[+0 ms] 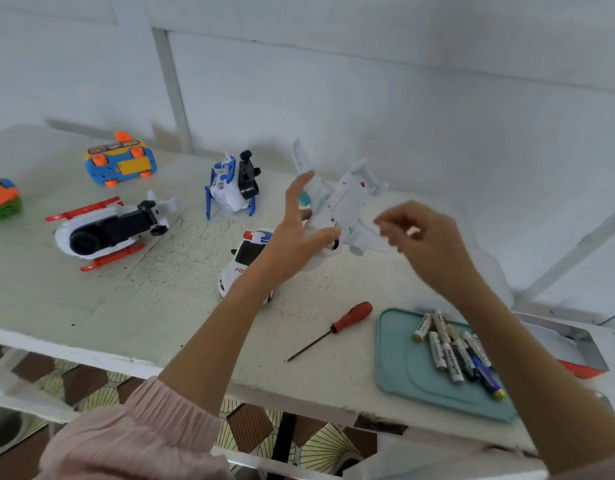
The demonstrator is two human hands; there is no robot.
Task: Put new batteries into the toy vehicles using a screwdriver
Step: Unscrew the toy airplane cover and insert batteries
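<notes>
My left hand (295,233) holds a white toy airplane (344,206) belly up above the table, thumb on its underside and fingers behind the body. My right hand (423,240) hovers blurred just right of the plane's wing, fingers curled; whether it pinches something small I cannot tell. A red-handled screwdriver (337,327) lies on the table in front. Several AA batteries (451,351) lie on a teal tray (399,368) at the right. A police car (243,261) sits partly hidden under my left wrist.
On the white table (91,306) lie a red and white helicopter (108,230) upside down, a blue and white helicopter (230,185), a blue and orange car (121,164) belly up, and an orange and green toy (1,199) at the left edge. A metal tray (576,337) stands right.
</notes>
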